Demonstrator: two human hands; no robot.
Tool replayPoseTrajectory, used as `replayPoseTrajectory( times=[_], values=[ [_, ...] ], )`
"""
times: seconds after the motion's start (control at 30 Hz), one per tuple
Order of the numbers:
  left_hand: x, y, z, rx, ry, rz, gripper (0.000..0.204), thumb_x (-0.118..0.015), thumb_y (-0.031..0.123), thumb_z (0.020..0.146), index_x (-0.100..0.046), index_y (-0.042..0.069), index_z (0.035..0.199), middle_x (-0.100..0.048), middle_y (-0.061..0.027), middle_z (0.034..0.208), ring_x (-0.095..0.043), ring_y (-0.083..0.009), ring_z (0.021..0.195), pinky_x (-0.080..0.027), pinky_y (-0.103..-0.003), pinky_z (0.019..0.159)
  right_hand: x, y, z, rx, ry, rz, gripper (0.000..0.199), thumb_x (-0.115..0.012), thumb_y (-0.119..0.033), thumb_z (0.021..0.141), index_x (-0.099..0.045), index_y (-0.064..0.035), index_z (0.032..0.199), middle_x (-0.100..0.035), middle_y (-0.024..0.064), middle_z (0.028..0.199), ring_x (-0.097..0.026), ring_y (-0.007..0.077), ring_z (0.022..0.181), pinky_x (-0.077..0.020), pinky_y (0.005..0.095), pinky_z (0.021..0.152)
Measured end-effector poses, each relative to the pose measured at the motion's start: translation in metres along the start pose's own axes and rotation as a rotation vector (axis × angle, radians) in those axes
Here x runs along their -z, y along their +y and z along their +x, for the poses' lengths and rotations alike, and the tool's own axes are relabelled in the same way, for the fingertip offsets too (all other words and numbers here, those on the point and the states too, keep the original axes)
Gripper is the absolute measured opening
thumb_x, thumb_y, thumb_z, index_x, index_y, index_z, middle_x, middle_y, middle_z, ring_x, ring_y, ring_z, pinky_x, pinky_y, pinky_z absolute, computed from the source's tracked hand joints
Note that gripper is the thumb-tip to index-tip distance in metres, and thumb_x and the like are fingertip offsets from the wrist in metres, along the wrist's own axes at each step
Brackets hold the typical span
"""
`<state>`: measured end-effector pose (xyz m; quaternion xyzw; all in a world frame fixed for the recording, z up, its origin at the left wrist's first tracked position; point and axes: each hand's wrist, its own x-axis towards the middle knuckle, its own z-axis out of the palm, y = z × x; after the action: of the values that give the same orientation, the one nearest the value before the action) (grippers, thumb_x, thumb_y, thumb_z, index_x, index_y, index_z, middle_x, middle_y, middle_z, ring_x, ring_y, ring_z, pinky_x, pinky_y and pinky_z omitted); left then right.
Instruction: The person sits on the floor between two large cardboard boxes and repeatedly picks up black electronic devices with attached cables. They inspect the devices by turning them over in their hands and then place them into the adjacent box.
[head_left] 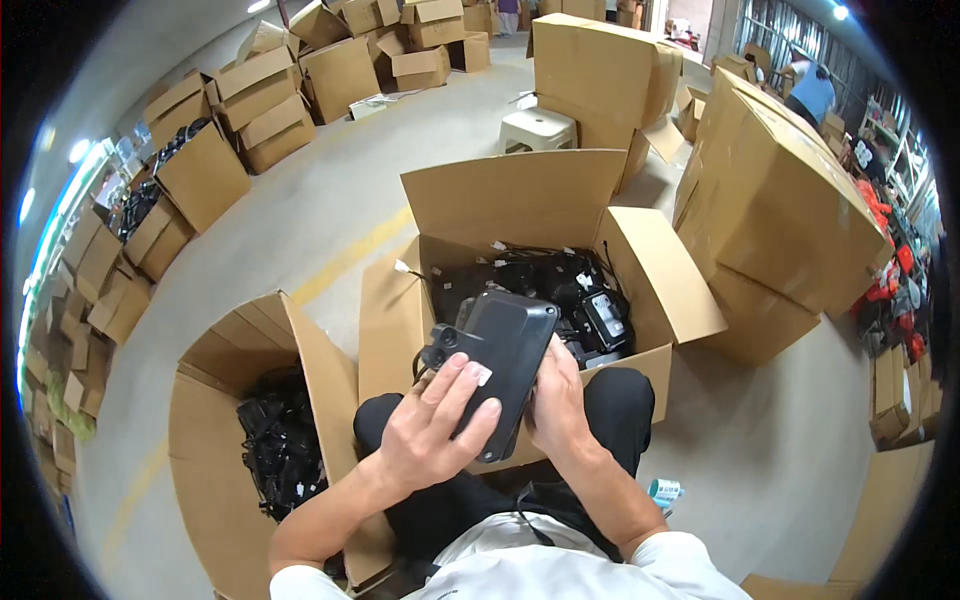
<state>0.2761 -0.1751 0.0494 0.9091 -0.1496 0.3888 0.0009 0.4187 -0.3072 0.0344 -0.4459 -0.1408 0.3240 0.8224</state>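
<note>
A flat black plastic case (505, 335) with rounded corners is held tilted above my lap. Its left edge carries a small black fitting (440, 345) with round parts. My right hand (560, 405) grips the case along its right side, most of its fingers hidden behind it. My left hand (430, 425) lies over the lower left of the case, fingers stretched out and thumb apart. Its fingertips touch the case beside a small white label (481, 374). Just beyond, an open cardboard box (510, 195) holds several black devices (605, 318) with cables and white plugs.
Left of my knees, another open box (325, 385) contains black parts (280, 440). Tall cartons (770, 200) stand at the right, and a white stool (538, 130) is farther back. Stacked boxes (270, 100) line the left side. A bluish-white item (664, 490) lies near my right leg.
</note>
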Motion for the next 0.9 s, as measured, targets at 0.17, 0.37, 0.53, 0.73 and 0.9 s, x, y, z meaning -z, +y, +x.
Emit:
replayPoseTrajectory(
  times=[0.17, 0.37, 0.53, 0.73, 0.9],
  values=[
    [0.024, 0.011, 0.015, 0.822, 0.345, -0.944, 0.07, -0.081, 0.006, 0.083, -0.042, -0.004, 0.141, -0.061, -0.0192, 0.131, -0.063, -0.0294, 0.122, -0.051, -0.039, 0.103, 0.025, -0.022, 0.008, 0.633, -0.033, -0.564, 0.068, -0.057, -0.054, 0.102, -0.05, -0.0011, 0.144, -0.062, 0.0128, 0.127, -0.062, 0.0229, 0.112, -0.0478, 0.0356, 0.1],
    [-0.004, 0.006, 0.009, 1.286, 0.362, -1.61, 0.063, -0.075, 0.034, 0.09, -0.05, 0.001, 0.137, -0.064, -0.0136, 0.129, -0.066, -0.0257, 0.116, -0.055, -0.041, 0.099, 0.015, 0.003, -0.004, 0.639, 0.012, -0.295, 0.074, -0.073, -0.042, 0.096, -0.046, 0.0059, 0.146, -0.059, 0.0125, 0.133, -0.057, 0.0167, 0.119, -0.045, 0.0307, 0.103],
    [-0.02, 0.017, 0.006, 1.463, 0.504, -1.765, 0.044, -0.067, 0.027, 0.099, -0.056, -0.002, 0.131, -0.066, -0.0125, 0.124, -0.067, -0.022, 0.112, -0.055, -0.038, 0.098, 0.027, 0.013, 0.014, 0.52, 0.234, -0.276, 0.036, -0.072, -0.03, 0.1, -0.066, 0.0022, 0.113, -0.068, 0.0026, 0.105, -0.061, 0.0072, 0.09, -0.0507, 0.0225, 0.079],
    [-0.036, 0.014, 0.0, 1.43, 0.491, -1.567, 0.052, -0.07, 0.036, 0.098, -0.057, -0.002, 0.13, -0.066, -0.012, 0.127, -0.065, -0.0205, 0.116, -0.053, -0.037, 0.101, 0.031, 0.016, 0.013, 0.427, -0.002, -0.361, 0.069, -0.082, -0.045, 0.088, -0.058, 0.0038, 0.132, -0.067, 0.0091, 0.117, -0.062, 0.0145, 0.106, -0.051, 0.0295, 0.093],
    [-0.049, 0.017, -0.013, 1.276, 0.21, -1.258, 0.068, -0.09, 0.027, 0.081, -0.056, -0.004, 0.13, -0.067, -0.0123, 0.122, -0.064, -0.018, 0.11, -0.052, -0.034, 0.099, 0.049, 0.022, 0.025, 0.293, 0.1, -0.291, 0.046, -0.084, -0.035, 0.088, -0.067, 0.002, 0.107, -0.071, 0.0051, 0.093, -0.063, 0.0104, 0.084, -0.0531, 0.0266, 0.077]
  ],
)
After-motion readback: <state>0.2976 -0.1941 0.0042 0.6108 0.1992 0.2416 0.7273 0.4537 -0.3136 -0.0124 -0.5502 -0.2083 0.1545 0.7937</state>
